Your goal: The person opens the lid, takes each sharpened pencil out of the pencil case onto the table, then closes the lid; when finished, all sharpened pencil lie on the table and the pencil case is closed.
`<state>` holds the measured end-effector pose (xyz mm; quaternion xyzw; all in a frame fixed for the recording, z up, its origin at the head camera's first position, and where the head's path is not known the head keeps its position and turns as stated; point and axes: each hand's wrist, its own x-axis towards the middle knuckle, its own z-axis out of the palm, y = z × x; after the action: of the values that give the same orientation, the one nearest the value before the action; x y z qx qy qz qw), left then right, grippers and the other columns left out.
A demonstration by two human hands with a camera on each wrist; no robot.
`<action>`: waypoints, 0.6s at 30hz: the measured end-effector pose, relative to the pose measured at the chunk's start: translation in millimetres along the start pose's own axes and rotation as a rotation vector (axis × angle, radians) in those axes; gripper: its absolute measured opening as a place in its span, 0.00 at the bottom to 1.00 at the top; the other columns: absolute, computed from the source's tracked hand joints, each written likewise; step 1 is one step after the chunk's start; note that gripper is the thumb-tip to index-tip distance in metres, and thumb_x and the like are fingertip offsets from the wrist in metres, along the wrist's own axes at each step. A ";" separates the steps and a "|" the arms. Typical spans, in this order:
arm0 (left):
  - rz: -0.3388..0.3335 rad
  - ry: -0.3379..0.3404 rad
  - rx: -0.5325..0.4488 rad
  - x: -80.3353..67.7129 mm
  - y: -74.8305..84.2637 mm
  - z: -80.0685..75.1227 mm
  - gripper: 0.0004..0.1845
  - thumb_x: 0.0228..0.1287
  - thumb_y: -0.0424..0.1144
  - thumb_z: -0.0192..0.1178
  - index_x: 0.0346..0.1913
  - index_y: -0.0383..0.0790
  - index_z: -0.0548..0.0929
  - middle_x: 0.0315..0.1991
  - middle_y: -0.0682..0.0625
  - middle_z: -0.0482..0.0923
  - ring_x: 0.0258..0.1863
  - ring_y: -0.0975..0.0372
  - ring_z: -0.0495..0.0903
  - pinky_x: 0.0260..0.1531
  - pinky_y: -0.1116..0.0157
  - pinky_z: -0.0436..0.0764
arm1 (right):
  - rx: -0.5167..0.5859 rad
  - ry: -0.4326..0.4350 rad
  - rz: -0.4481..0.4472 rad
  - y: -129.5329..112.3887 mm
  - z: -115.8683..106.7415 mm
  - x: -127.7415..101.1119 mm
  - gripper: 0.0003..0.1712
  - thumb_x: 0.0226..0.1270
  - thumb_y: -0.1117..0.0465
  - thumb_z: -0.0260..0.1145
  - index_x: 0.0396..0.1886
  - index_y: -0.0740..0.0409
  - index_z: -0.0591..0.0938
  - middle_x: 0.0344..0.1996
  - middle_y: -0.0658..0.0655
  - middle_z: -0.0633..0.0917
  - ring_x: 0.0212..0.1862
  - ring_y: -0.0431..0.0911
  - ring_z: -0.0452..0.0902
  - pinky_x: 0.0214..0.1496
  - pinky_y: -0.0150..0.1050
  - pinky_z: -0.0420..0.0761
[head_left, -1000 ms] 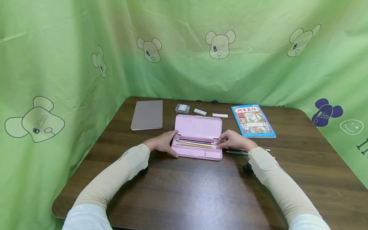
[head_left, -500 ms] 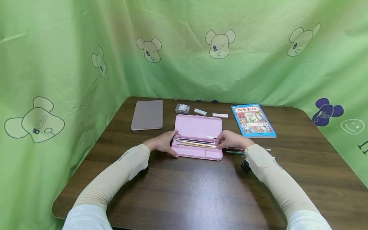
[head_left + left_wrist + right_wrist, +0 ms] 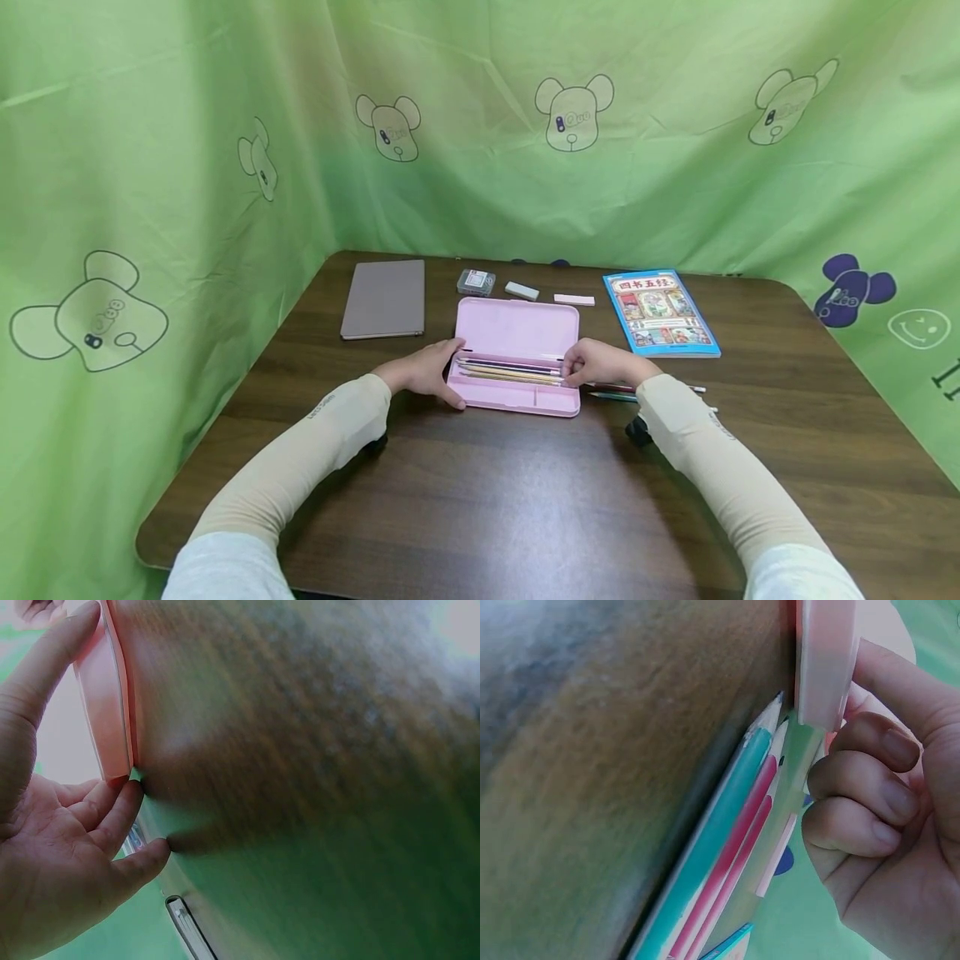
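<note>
- Open pink plastic pencil case (image 3: 517, 367) mid-table, long axis running left to right, lid toward the far edge.
- Left hand (image 3: 423, 372) cupped on its left end, thumb along the near wall.
- Right hand (image 3: 600, 365) at its right end, fingers (image 3: 859, 791) curled, thumb on the wall; whether pinching a pencil cannot be told.
- Both hands equally near.
- Several thin pencils (image 3: 510, 371) lengthwise inside; three loose coloured pencils (image 3: 735, 847) just right of it.

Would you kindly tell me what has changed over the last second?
Very little: the right hand edged slightly left along the open pink plastic pencil case. The left hand stayed at the case's left end, and the loose pencils stayed put.
</note>
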<state>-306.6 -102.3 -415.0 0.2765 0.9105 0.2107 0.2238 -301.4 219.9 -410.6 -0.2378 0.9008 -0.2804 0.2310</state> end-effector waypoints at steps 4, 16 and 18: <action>0.000 0.001 0.002 0.4 -0.6 0.1 0.60 0.42 0.54 0.73 0.72 0.37 0.46 0.71 0.39 0.49 0.70 0.50 0.52 0.68 0.54 0.55 | -0.011 0.038 -0.021 -1.2 1.4 -2.3 0.04 0.58 0.63 0.67 0.28 0.59 0.82 0.14 0.47 0.71 0.19 0.39 0.64 0.25 0.31 0.66; 0.006 0.004 -0.004 1.4 -1.8 -0.5 0.61 0.41 0.55 0.73 0.72 0.37 0.46 0.72 0.39 0.48 0.70 0.50 0.51 0.68 0.53 0.55 | -0.015 0.211 0.038 5.0 -1.6 -15.9 0.08 0.57 0.57 0.68 0.29 0.57 0.83 0.15 0.48 0.71 0.21 0.42 0.62 0.24 0.33 0.64; 0.006 0.003 -0.007 1.3 -1.9 -0.8 0.61 0.41 0.54 0.73 0.72 0.36 0.46 0.72 0.38 0.48 0.70 0.50 0.51 0.68 0.53 0.55 | -0.022 0.229 0.043 9.1 -2.0 -19.1 0.07 0.58 0.57 0.68 0.30 0.57 0.83 0.18 0.48 0.75 0.23 0.42 0.64 0.26 0.34 0.67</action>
<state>-308.7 -103.2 -415.7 0.2781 0.9093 0.2151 0.2226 -290.3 238.0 -409.3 -0.1874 0.9292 -0.2908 0.1296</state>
